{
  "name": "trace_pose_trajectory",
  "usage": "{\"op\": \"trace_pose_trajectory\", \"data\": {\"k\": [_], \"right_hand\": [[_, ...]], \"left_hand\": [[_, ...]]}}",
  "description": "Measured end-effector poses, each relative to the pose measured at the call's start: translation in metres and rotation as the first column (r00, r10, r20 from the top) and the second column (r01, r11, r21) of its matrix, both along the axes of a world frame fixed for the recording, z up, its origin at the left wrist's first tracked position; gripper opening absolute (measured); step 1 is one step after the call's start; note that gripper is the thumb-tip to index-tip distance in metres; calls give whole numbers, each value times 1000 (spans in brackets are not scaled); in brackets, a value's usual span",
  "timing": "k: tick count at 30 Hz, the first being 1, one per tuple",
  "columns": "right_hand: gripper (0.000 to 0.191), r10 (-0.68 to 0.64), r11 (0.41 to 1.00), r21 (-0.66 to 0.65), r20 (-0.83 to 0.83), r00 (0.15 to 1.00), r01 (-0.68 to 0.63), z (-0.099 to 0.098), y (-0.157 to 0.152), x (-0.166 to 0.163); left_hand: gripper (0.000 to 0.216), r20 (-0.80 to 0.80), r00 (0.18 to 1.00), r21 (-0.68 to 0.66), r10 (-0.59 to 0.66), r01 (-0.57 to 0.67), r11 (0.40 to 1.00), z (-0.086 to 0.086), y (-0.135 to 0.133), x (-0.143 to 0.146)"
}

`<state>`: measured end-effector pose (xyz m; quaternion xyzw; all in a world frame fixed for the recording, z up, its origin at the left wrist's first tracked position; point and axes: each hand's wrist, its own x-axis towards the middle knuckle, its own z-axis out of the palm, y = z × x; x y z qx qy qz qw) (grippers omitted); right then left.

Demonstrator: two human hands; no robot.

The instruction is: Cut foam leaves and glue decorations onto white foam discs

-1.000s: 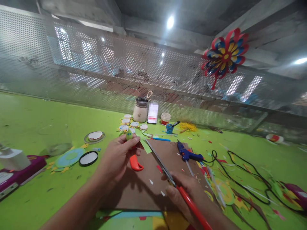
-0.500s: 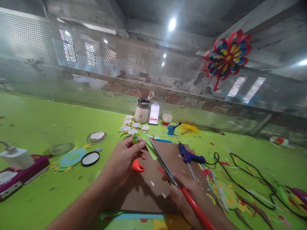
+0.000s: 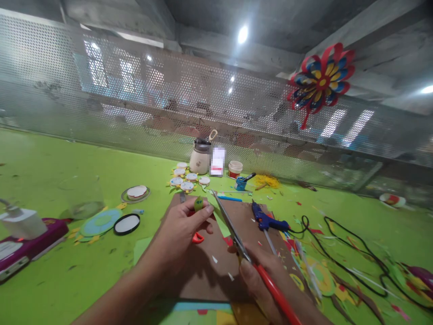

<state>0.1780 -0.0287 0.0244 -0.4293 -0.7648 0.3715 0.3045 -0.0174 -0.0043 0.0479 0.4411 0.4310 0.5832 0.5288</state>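
My left hand (image 3: 189, 221) is closed, with thumb and fingers pinching a small green paper piece (image 3: 199, 204) that has dark eye-like marks. Beside its fingertips a light green paper strip (image 3: 221, 224) slants down along the blades; whether the two are one piece I cannot tell. My right hand (image 3: 259, 271) grips red-handled scissors (image 3: 232, 223), blades pointing up and away, close to the left fingertips. Beneath both hands lies a brown board (image 3: 203, 271) with paper scraps. A red loop handle (image 3: 198, 238) shows partly behind my left hand.
To the right of the board are a blue glue gun (image 3: 267, 220) and its black cord. Behind stand a jug (image 3: 199, 158), a phone (image 3: 217, 161), a white tub (image 3: 235, 169) and several paper turtle shapes (image 3: 187, 186). A purple power strip (image 3: 30, 253) sits at left.
My left hand has shifted slightly right with the green piece, and the green strip has moved right and down beside the blades. The right hand and scissors have barely moved.
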Motion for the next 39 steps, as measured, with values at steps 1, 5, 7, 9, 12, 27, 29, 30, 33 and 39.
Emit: {"op": "trace_pose_trajectory", "data": {"k": [1,5,7,9,12,27,29,30,33,39], "right_hand": [[60,-2,1000,9,-7,1000,2,-1,0,0],[59,0,1000,-9,-42,999,-1,-3,0,-2],[61,2,1000,-31,-55,998,-4,-3,0,-3],[63,5,998,-58,-67,998,-9,-3,1,-3],[66,11,998,-68,-78,997,-16,-3,1,-4],[69,2,997,-71,-105,994,-10,-6,2,-4],[69,-6,998,-64,-99,995,0,-6,2,-4],[70,-10,998,-65,-93,996,4,-6,2,-4],[70,-12,998,-57,-74,997,8,-7,3,-4],[67,-12,1000,-21,-77,997,11,-8,3,-5]], "left_hand": [[22,-20,1000,8,-7,7,1000,-1,0,0],[23,-81,997,5,-9,9,1000,-2,0,-1],[24,-97,995,-1,-6,6,1000,-2,0,-1],[24,-110,994,2,-4,4,1000,-1,-1,-1],[24,-128,992,7,-2,3,1000,-1,-2,-1],[22,-124,992,8,0,1,1000,-2,0,1],[22,-118,993,-3,4,-5,1000,-1,-1,1],[21,-114,994,-4,7,-7,1000,-1,-1,1],[21,-104,995,-1,9,-9,1000,-1,-1,1],[23,-123,992,9,6,-5,1000,-1,-1,2]]}}
